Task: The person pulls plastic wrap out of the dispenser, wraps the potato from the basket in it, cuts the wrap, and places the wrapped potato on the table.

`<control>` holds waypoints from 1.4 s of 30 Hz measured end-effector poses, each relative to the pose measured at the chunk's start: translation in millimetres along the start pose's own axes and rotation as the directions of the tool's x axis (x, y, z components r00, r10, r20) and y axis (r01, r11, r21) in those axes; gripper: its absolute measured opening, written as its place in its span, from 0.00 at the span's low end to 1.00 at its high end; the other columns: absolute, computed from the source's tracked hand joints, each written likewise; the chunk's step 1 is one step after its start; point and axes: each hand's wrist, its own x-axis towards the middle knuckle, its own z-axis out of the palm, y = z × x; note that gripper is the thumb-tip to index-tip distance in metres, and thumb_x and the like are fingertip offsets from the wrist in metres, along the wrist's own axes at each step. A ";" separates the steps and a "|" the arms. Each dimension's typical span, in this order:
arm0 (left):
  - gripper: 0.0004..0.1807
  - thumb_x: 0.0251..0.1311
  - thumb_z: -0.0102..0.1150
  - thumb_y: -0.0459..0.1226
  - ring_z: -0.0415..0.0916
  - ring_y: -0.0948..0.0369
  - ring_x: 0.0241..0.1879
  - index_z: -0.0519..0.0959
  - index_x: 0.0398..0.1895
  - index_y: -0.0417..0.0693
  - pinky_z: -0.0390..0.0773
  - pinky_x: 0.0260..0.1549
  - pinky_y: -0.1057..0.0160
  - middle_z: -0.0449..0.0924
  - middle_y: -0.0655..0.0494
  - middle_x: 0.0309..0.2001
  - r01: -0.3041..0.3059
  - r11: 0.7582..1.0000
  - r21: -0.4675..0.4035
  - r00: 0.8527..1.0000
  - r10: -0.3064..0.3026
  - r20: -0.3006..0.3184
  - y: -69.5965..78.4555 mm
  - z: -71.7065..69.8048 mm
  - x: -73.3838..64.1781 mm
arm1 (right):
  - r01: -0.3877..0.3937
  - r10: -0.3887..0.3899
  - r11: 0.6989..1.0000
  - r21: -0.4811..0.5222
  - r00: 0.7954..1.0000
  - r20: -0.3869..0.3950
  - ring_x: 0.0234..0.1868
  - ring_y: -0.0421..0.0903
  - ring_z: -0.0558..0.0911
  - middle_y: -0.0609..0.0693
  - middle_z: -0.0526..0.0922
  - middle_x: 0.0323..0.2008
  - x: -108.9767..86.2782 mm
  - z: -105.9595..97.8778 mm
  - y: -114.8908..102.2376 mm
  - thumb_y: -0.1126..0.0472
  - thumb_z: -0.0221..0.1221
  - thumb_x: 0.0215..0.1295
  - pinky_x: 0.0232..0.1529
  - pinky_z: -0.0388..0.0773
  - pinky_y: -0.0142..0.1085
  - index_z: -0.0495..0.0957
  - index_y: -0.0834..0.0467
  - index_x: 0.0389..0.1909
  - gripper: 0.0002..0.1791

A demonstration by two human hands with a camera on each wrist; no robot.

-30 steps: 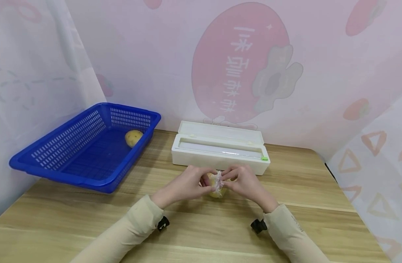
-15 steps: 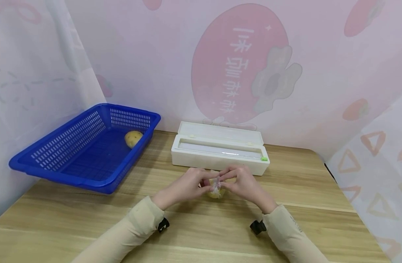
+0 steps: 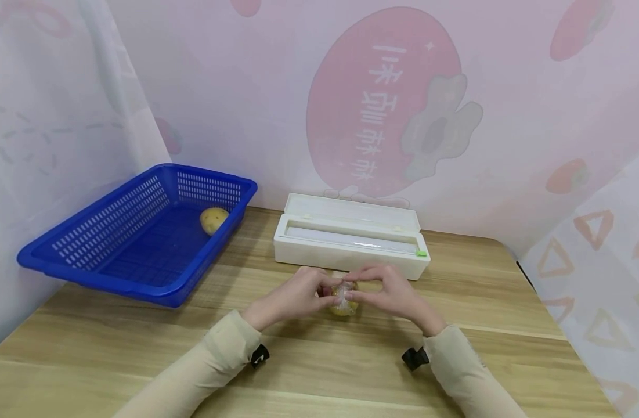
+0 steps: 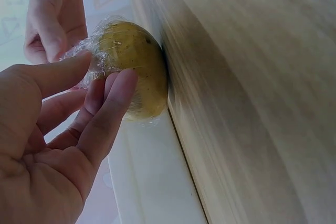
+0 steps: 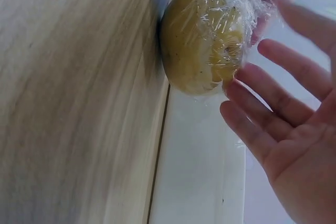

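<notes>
Two hands [image 3: 294,296] [image 3: 394,297] against film-wrapped potato [image 5: 189,43], right splayed

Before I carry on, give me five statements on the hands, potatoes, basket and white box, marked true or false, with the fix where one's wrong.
1. The left hand pinches clear film at the potato. True.
2. The box's lid is closed. False: the lid of the white box stands open.
3. A second potato lies in the blue basket. True.
4. The right hand is clenched in a fist. False: the fingers of the right hand are extended.
5. The basket stands on the person's right of the box. False: it is on the left.
</notes>
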 end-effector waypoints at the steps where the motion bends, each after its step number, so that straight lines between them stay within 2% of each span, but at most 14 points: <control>1: 0.21 0.61 0.67 0.37 0.69 0.69 0.21 0.80 0.57 0.38 0.72 0.21 0.69 0.76 0.65 0.23 0.002 1.000 0.000 1.000 -0.002 0.000 0.1 0.0 0.0 | -0.001 0.001 1.000 0.004 1.000 -0.001 0.48 0.42 0.81 0.42 0.84 0.46 -0.1 0.4 -0.5 0.50 0.68 0.62 0.47 0.78 0.50 0.86 0.52 0.49 0.17; 6: 0.20 0.62 0.67 0.38 0.69 0.69 0.21 0.81 0.55 0.39 0.73 0.23 0.68 0.75 0.66 0.24 0.021 1.000 0.003 1.000 -0.021 -0.007 0.5 0.6 0.4 | -0.025 0.025 1.000 0.000 0.999 -0.037 0.45 0.42 0.81 0.42 0.84 0.43 0.7 4.7 -3.9 0.55 0.70 0.60 0.45 0.79 0.50 0.88 0.54 0.44 0.13; 10: 0.15 0.61 0.68 0.39 0.68 0.69 0.21 0.85 0.49 0.42 0.72 0.22 0.68 0.75 0.65 0.22 0.035 0.999 -0.004 0.999 -0.035 -0.020 0.8 1.6 1.0 | -0.057 0.057 0.998 -0.002 0.996 -0.066 0.44 0.43 0.81 0.45 0.84 0.42 1.6 7.9 -6.8 0.58 0.71 0.58 0.44 0.79 0.50 0.89 0.56 0.40 0.10; 13: 0.13 0.60 0.69 0.39 0.67 0.69 0.20 0.85 0.46 0.42 0.70 0.20 0.69 0.75 0.65 0.21 0.044 0.999 -0.013 0.999 -0.044 -0.032 0.3 2.7 1.2 | -0.069 0.067 0.997 -0.027 0.994 -0.086 0.43 0.43 0.81 0.46 0.84 0.40 2.4 10.3 -8.3 0.60 0.72 0.56 0.44 0.79 0.46 0.89 0.56 0.37 0.08; 17: 0.18 0.60 0.69 0.38 0.68 0.69 0.20 0.83 0.50 0.36 0.71 0.21 0.68 0.75 0.65 0.20 0.062 0.998 -0.017 0.997 -0.063 -0.035 -0.1 3.1 1.2 | -0.037 0.026 0.994 -0.099 0.994 -0.110 0.42 0.43 0.81 0.47 0.84 0.38 3.8 12.7 -10.3 0.61 0.72 0.56 0.43 0.79 0.39 0.90 0.57 0.34 0.06; 20: 0.21 0.59 0.69 0.37 0.69 0.69 0.20 0.81 0.53 0.33 0.72 0.21 0.68 0.75 0.65 0.20 0.067 0.997 -0.025 0.997 -0.068 -0.036 -0.1 3.1 1.2 | -0.003 -0.014 0.991 -0.135 0.993 -0.119 0.41 0.44 0.82 0.48 0.85 0.38 4.2 13.5 -11.1 0.60 0.71 0.58 0.41 0.79 0.39 0.89 0.58 0.33 0.06; 25: 0.21 0.59 0.70 0.39 0.68 0.69 0.19 0.82 0.53 0.38 0.70 0.19 0.69 0.75 0.65 0.20 0.087 0.996 -0.032 0.996 -0.088 -0.029 -0.2 3.8 1.2 | -0.009 -0.009 0.990 -0.142 0.991 -0.131 0.40 0.42 0.81 0.46 0.85 0.37 3.6 13.7 -11.5 0.56 0.71 0.59 0.42 0.78 0.40 0.90 0.56 0.33 0.08; 28: 0.20 0.59 0.70 0.41 0.67 0.70 0.18 0.83 0.53 0.41 0.69 0.18 0.69 0.75 0.66 0.19 0.098 0.995 -0.033 0.995 -0.099 -0.024 0.0 4.4 1.0 | -0.060 0.043 0.991 -0.120 0.989 -0.142 0.39 0.41 0.81 0.44 0.85 0.36 3.1 14.2 -13.5 0.55 0.73 0.56 0.42 0.79 0.40 0.90 0.55 0.32 0.08; 31: 0.22 0.59 0.70 0.41 0.65 0.70 0.17 0.82 0.54 0.40 0.68 0.17 0.69 0.75 0.66 0.19 0.105 0.993 -0.045 0.994 -0.106 -0.027 0.9 5.0 0.8 | -0.148 0.134 0.986 -0.079 0.978 -0.161 0.39 0.42 0.81 0.44 0.85 0.35 3.4 15.1 -16.9 0.57 0.74 0.54 0.40 0.79 0.42 0.90 0.54 0.30 0.06; 33: 0.22 0.59 0.70 0.41 0.63 0.70 0.16 0.82 0.53 0.39 0.66 0.16 0.69 0.76 0.65 0.19 0.111 0.992 -0.054 0.993 -0.113 -0.028 1.3 5.4 0.9 | -0.218 0.207 0.975 -0.046 0.963 -0.174 0.37 0.42 0.80 0.43 0.84 0.35 4.1 15.7 -18.4 0.58 0.74 0.54 0.36 0.79 0.41 0.90 0.54 0.28 0.04; 36: 0.15 0.59 0.70 0.39 0.62 0.70 0.16 0.85 0.46 0.40 0.66 0.16 0.70 0.76 0.64 0.20 0.108 0.992 -0.061 0.993 -0.110 -0.033 0.8 6.9 1.4 | -0.313 0.306 0.950 -0.007 0.933 -0.189 0.35 0.42 0.79 0.41 0.84 0.33 7.0 16.6 -20.5 0.59 0.74 0.54 0.31 0.77 0.39 0.90 0.52 0.25 0.03; 39: 0.10 0.59 0.70 0.38 0.63 0.70 0.16 0.86 0.40 0.42 0.66 0.16 0.69 0.75 0.65 0.19 0.105 0.993 -0.057 0.993 -0.108 -0.047 0.5 7.2 1.5 | -0.372 0.369 0.928 0.023 0.907 -0.205 0.32 0.41 0.80 0.40 0.85 0.30 10.7 18.0 -21.2 0.60 0.74 0.53 0.30 0.77 0.38 0.89 0.51 0.23 0.04; 42: 0.07 0.58 0.70 0.38 0.64 0.69 0.17 0.86 0.36 0.44 0.67 0.17 0.69 0.73 0.64 0.17 0.107 0.993 -0.044 0.992 -0.109 -0.064 0.5 6.2 1.5 | -0.395 0.397 0.917 0.056 0.890 -0.223 0.32 0.41 0.81 0.41 0.85 0.28 14.1 19.6 -20.7 0.61 0.74 0.52 0.30 0.79 0.38 0.89 0.51 0.22 0.04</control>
